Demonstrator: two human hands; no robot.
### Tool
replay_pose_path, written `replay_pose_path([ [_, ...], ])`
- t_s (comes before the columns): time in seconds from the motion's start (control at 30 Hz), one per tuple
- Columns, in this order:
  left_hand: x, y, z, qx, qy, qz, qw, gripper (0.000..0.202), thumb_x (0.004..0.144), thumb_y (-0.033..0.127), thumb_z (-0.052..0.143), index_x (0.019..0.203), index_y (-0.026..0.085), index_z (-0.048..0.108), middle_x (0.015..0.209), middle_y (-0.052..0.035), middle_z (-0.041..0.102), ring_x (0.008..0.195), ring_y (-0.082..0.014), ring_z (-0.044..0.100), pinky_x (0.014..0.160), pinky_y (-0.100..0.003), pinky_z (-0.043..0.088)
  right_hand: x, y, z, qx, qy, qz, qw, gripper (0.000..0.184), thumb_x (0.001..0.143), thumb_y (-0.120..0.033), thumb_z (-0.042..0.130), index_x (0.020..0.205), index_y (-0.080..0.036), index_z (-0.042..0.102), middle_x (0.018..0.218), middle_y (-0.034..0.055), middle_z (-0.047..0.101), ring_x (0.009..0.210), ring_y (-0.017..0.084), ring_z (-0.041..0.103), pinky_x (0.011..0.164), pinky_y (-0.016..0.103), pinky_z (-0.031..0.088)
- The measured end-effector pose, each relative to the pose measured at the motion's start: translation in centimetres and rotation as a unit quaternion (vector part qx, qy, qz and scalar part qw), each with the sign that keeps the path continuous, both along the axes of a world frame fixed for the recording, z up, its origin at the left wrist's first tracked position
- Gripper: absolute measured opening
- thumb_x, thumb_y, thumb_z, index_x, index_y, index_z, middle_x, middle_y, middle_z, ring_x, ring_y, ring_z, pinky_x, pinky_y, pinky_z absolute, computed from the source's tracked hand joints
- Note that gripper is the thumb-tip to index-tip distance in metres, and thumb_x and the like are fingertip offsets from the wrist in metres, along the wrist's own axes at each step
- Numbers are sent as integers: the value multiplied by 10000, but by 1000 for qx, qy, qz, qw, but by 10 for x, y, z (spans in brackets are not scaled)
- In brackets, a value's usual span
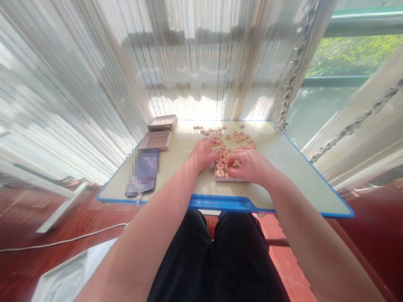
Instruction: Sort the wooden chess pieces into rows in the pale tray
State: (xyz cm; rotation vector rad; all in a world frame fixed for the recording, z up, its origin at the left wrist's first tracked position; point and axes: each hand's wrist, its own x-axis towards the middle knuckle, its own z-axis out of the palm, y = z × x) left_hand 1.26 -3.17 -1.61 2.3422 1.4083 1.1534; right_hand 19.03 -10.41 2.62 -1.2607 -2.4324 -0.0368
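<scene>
A shallow box (232,179) near the table's front holds rows of round wooden Chinese chess pieces (219,166) with red and dark characters. My left hand (203,154) is at the box's far left corner, thumb and forefinger apart, the thumb over the edge pieces. Over the right part of the box is my right hand (252,165), its fingers bent down and closed on a chess piece among those inside. That hand hides much of the box's right side. More loose chess pieces (217,136) lie scattered beyond the box, some close to my left fingertips.
A phone (145,171) with a cable lies on the table's left. Behind it are two open box parts (159,141), one further back. The pale table (302,180) has a blue rim and a front groove. Curtains (201,54) hang at the far edge, a window at right.
</scene>
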Motion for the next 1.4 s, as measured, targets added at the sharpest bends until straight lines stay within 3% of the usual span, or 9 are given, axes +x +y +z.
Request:
replay_pose_path([
  [0.2,1,-2,2,-5,12,0,1000,296,736,341,573,957,154,633,957,-69,619,918,-191,581,865,-306,465,3,10,-1,20,9,-52,998,217,768,-260,521,834,-209,722,837,54,670,854,218,538,795,317,389],
  [0.67,4,-6,6,12,45,-14,999,390,729,453,584,991,169,639,1015,-83,622,1027,-241,532,955,-360,402,7,17,-7,11,6,-56,998,243,751,-212,512,773,-248,751,821,41,654,825,202,521,812,313,387],
  [0.83,2,2,1,7,29,40,999,273,789,222,448,981,157,631,1014,-96,630,1025,-244,543,962,-389,398,8,14,-6,8,25,-66,997,230,750,-218,519,771,-231,748,861,45,647,854,206,521,850,324,390],
  [0.97,-3,12,-5,-58,-10,83,995,291,734,132,437,957,167,620,1008,-105,646,990,-265,572,904,-413,439,12,17,-8,51,46,-81,994,230,747,-246,534,816,-239,753,996,63,615,942,235,495,932,376,359],
  [1.03,-6,15,-8,-89,-37,88,991,276,733,146,441,935,188,623,982,-84,657,950,-255,592,873,-405,456,15,24,-8,58,62,-97,992,240,742,-241,533,844,-241,750,1043,66,604,982,248,485,955,401,345],
  [1.13,-10,20,-9,-112,-86,98,985,297,723,134,433,942,204,621,933,-60,667,893,-229,610,844,-383,471,20,47,-4,10,76,-118,990,282,729,-210,524,920,-236,729,1068,62,612,1017,243,500,969,409,339],
  [1.27,-12,21,-6,-140,-130,109,975,362,696,91,429,983,200,622,853,-47,675,817,-207,622,794,-355,488,16,90,3,-56,20,-83,995,351,744,-178,489,1022,-228,696,1098,50,634,1040,222,523,974,375,346],
  [1.4,-11,19,-4,-161,-109,104,975,360,691,92,433,954,199,655,856,-45,681,809,-213,622,777,-349,495,3,130,-4,-70,-38,-60,995,378,762,-173,473,1069,-250,679,1163,26,622,1066,217,513,965,358,359],
])
